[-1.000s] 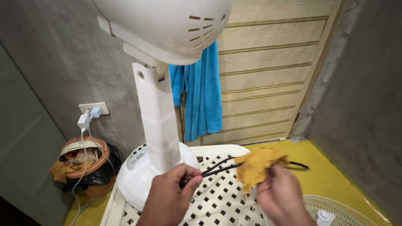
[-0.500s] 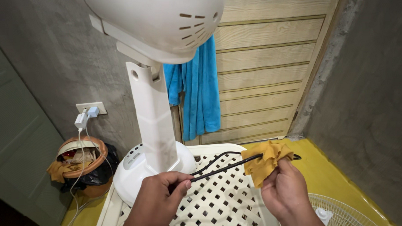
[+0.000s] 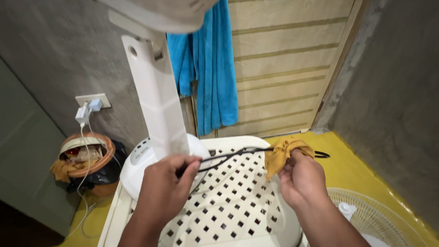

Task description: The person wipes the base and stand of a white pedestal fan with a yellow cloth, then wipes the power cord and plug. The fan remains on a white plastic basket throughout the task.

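My left hand (image 3: 164, 188) pinches a thin black cord (image 3: 230, 156) close to the white fan's round base (image 3: 138, 165). My right hand (image 3: 301, 178) holds a crumpled yellow cloth (image 3: 282, 153) wrapped around the same cord further right. The cord stretches between both hands and loops out past the cloth at the right. Both hands hover over a white plastic lattice top (image 3: 227, 206). The fan's white column (image 3: 155, 96) rises just behind my left hand.
A blue towel (image 3: 207, 65) hangs on a wooden slatted door. A wall socket with white plugs (image 3: 86, 109) sits left, above a brown bin (image 3: 87, 162) with a black bag. A white fan grille (image 3: 378, 220) lies on the yellow floor at right.
The view has tilted down, so the fan head has slid out at the top. My hands have risen in the frame, and the cloth still grips the cord.
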